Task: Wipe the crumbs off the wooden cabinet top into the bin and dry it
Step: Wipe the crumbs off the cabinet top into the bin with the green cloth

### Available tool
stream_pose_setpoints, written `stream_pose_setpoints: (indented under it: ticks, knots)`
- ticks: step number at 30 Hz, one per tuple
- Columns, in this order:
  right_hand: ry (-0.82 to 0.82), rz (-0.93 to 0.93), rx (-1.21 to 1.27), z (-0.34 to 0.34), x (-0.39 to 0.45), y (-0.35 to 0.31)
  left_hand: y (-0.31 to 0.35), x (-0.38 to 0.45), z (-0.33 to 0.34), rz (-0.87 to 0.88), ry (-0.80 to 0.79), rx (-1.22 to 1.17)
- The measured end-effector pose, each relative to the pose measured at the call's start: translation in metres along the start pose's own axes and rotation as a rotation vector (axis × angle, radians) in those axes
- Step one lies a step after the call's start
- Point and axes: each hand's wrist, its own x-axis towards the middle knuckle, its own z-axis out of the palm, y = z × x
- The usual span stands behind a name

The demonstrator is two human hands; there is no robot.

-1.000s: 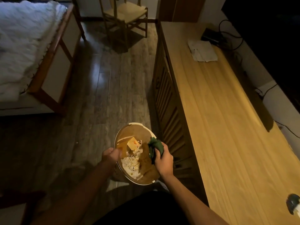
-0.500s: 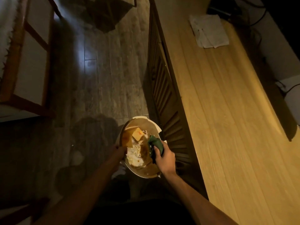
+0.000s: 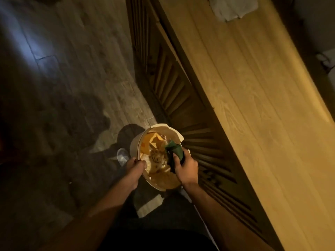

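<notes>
A round pale bin point(image 3: 135, 144) with paper scraps and crumbs inside sits low beside the cabinet front. My left hand point(image 3: 135, 165) grips its near-left rim. My right hand point(image 3: 186, 166) holds a bunched dark green cloth point(image 3: 174, 151) over the bin's right side. The light wooden cabinet top point(image 3: 253, 98) runs along the right of the view, above the bin.
A white folded cloth or paper point(image 3: 233, 8) lies at the far end of the cabinet top. The cabinet's slatted doors point(image 3: 174, 82) face the dark wooden floor point(image 3: 72, 60). A shoe tip point(image 3: 122, 156) shows left of the bin.
The view has tilted further down and closer to the bin. My left hand now grips the bin's rim; the right hand stays over the bin with the green cloth.
</notes>
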Motion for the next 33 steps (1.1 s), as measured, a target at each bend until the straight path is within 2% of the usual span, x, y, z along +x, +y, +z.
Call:
stream_pose_setpoints:
  ticks: [3, 8, 12, 18, 26, 33]
  knots:
    - [0.047, 0.062, 0.020, 0.029, 0.018, -0.004, 0.006, 0.046, -0.007, -0.007, -0.028, 0.034]
    - [0.049, 0.134, -0.006, 0.083, 0.062, 0.016, 0.014, 0.136, -0.005, -0.044, 0.067, 0.022]
    - [0.004, 0.126, -0.068, 0.126, 0.116, 0.047, 0.001, 0.209, 0.009, 0.025, 0.008, -0.066]
    - [-0.051, 0.137, -0.132, 0.180, 0.194, 0.082, -0.021, 0.288, 0.033, 0.091, -0.062, -0.071]
    - [-0.066, 0.210, -0.167, 0.224, 0.262, 0.113, -0.038, 0.357, 0.037, 0.027, -0.131, -0.137]
    - [-0.098, 0.277, -0.121, 0.245, 0.281, 0.131, -0.049, 0.385, 0.030, 0.046, -0.165, -0.100]
